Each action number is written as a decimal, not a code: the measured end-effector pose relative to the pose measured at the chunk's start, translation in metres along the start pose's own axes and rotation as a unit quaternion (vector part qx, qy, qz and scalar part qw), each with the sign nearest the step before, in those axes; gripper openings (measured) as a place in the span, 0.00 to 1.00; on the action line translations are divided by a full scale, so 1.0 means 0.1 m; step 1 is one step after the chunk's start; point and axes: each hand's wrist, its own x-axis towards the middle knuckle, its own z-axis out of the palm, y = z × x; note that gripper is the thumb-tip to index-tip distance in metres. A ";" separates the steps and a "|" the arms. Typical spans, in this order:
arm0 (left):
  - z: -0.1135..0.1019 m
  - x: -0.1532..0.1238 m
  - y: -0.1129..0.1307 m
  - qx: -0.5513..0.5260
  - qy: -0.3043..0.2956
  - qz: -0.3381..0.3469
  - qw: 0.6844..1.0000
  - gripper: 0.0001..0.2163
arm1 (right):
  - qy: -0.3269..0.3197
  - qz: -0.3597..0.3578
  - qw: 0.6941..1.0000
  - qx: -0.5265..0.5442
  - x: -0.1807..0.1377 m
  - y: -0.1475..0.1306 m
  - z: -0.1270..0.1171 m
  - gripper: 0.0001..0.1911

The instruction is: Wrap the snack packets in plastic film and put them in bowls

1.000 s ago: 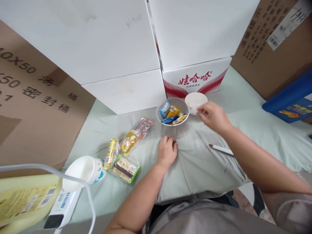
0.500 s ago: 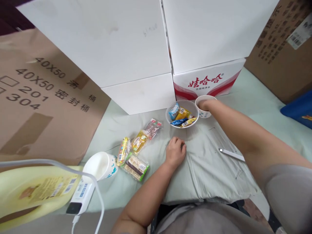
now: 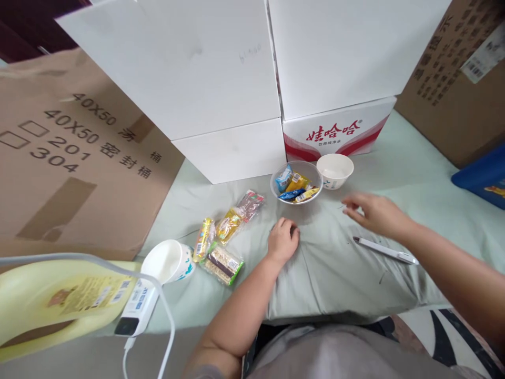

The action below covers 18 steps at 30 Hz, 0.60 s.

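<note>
My left hand [image 3: 284, 240] rests on the pale green cloth, fingers curled under in a loose fist with nothing seen in it. My right hand [image 3: 373, 211] hovers over the cloth, thumb and fingers apart and holding nothing visible. Just beyond it stands a white paper bowl [image 3: 334, 181]. Touching or close beside that bowl, a clear plastic bowl [image 3: 273, 184] holds several wrapped snacks [image 3: 296, 182]. Under my right hand's side lies a white pen-like tool [image 3: 384, 249] with a dark tip. Left of my left hand are a puffed-rice snack [image 3: 223, 263], yellow packets [image 3: 230, 225] and a dark red packet [image 3: 250, 205].
A white paper cup [image 3: 185, 263] tilts near a white power bank-like device [image 3: 138, 310] with a cable [image 3: 168, 316]. A yellow bottle [image 3: 79, 300] lies at left. White boxes [image 3: 232, 152] and cardboard boxes [image 3: 90, 173] wall the back and sides; a blue object [image 3: 481, 173] sits right.
My right hand has come out of the white paper bowl and moved toward me, to the right. My left hand stays on the cloth. The view has shifted slightly.
</note>
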 end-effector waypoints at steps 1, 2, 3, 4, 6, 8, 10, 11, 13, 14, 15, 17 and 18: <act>0.00 0.01 -0.02 -0.013 0.015 0.004 1.000 0.03 | 0.015 -0.018 1.000 0.013 -0.22 0.00 0.09 0.14; -0.01 0.02 -0.05 -0.025 0.036 0.007 0.999 0.04 | 0.031 -0.032 0.999 0.019 -0.42 0.01 0.20 0.15; -0.04 0.04 -0.08 -0.032 0.062 0.009 0.997 0.05 | 0.047 -0.040 0.998 0.019 -0.60 0.03 0.31 0.15; -0.08 0.07 -0.10 -0.031 0.094 0.010 0.995 0.06 | 0.062 -0.040 0.997 0.013 -0.76 0.05 0.41 0.15; -0.21 0.17 -0.16 0.008 0.155 0.009 0.988 0.08 | 0.089 -0.030 0.996 -0.010 -0.99 0.09 0.60 0.15; -0.38 0.30 -0.22 0.091 0.175 -0.003 0.980 0.11 | 0.113 -0.012 0.993 -0.038 -1.13 0.10 0.73 0.15; -0.53 0.44 -0.27 0.183 0.131 -0.044 0.973 0.18 | 0.128 0.001 0.990 -0.057 -1.20 0.08 0.80 0.15; -0.59 0.51 -0.30 0.223 0.098 -0.076 0.967 0.21 | 0.132 0.005 0.989 -0.062 -1.21 0.07 0.81 0.15; -0.68 0.64 -0.35 0.283 0.040 -0.135 0.949 0.24 | 0.135 0.008 0.989 -0.062 -1.20 0.05 0.81 0.15; -0.71 0.69 -0.38 0.300 0.022 -0.153 0.941 0.23 | 0.136 0.007 0.989 -0.061 -1.20 0.05 0.81 0.14; -0.73 0.74 -0.40 0.310 0.011 -0.163 0.937 0.21 | 0.136 0.006 0.989 -0.060 -1.19 0.05 0.80 0.14; -0.79 0.82 -0.43 0.312 0.003 -0.166 0.935 0.18 | 0.136 0.002 0.989 -0.058 -1.18 0.06 0.80 0.14; -0.82 0.84 -0.43 0.310 0.000 -0.166 0.936 0.17 | 0.137 0.002 0.989 -0.058 -1.18 0.06 0.81 0.14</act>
